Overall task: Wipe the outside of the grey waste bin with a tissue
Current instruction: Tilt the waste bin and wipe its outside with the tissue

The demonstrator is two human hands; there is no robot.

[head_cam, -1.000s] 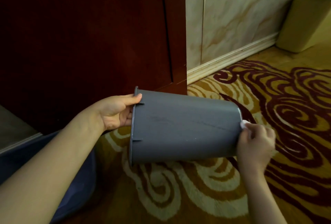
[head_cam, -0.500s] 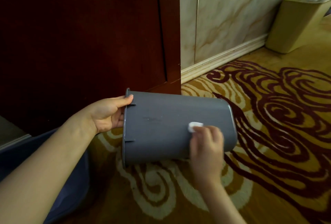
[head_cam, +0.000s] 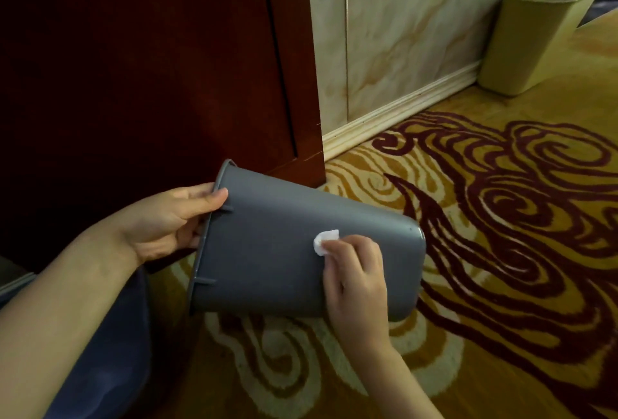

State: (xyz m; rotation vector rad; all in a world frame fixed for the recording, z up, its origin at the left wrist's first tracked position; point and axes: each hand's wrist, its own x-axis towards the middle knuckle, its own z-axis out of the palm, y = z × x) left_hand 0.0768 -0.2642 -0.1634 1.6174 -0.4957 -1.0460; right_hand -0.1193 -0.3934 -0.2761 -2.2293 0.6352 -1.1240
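Smooth tapered grey bin [head_cam: 274, 251], crumpled tissue [head_cam: 325, 240]

A patterned carpet [head_cam: 485, 251] of gold with dark red and cream swirls covered the floor, a dark red wooden door [head_cam: 150, 67] stood beside a marbled wall [head_cam: 401, 33] with a cream skirting board [head_cam: 401, 110], and a yellow-green bin [head_cam: 535, 40] stood against that wall.
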